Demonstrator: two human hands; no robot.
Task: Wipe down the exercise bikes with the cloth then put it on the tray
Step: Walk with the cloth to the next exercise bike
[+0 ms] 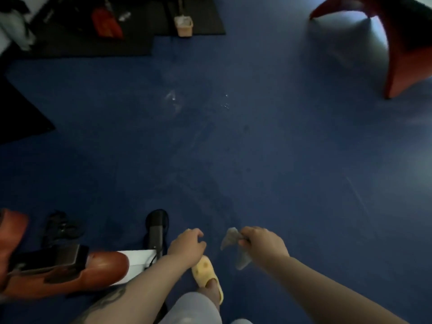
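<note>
Dangling from right hand (261, 242) grip: cloth (233, 246); left hand (187, 244) empty.

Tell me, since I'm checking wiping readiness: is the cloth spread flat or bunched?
Bunched. The grey cloth is pinched in the right hand, its loose ends dangling crumpled above the blue floor, not laid open.

soft grey cloth (233, 244), glossy orange bike shell (70, 274), matt blue floor (257, 160)
</note>
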